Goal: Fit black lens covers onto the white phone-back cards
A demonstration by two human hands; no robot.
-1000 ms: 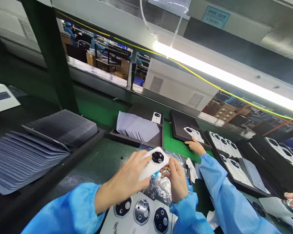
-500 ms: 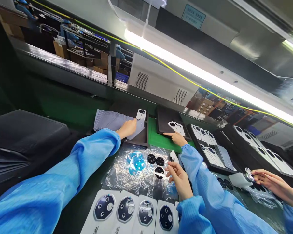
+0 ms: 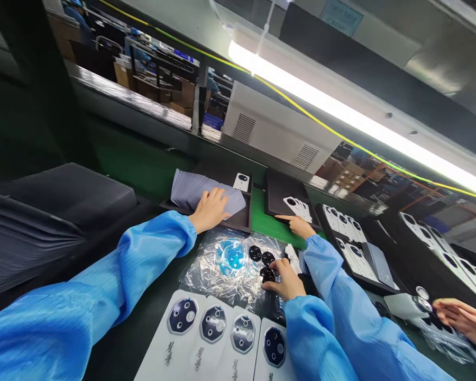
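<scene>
My left hand (image 3: 211, 209) rests with fingers spread on a fanned row of grey, phone-back-shaped panels (image 3: 190, 185) in a black tray (image 3: 241, 223). My right hand (image 3: 287, 280) has its thumb and fingertips on opposite edges of a black round disc (image 3: 267, 274) with small holes. That disc lies on a clear plastic bag (image 3: 206, 275), and my fingers partly cover it. Two similar discs (image 3: 255, 253) lie just beyond. Blue film pieces (image 3: 232, 255) show on the bag. Nearest me is a row of white panels (image 3: 174, 349) with dark octagonal camera plates.
A co-worker's hand (image 3: 299, 225) points at another black tray (image 3: 287, 185) holding white panels; that sleeve runs beside my right arm. Farther right, another hand (image 3: 460, 315) is near a white bottle (image 3: 402, 306). Stacked black trays (image 3: 67, 190) stand left. A lamp (image 3: 321, 100) hangs above.
My right hand has come down onto the black disc, its fingers drawing in. My left hand has flattened out over the grey panels. The whole view has shifted slightly.
</scene>
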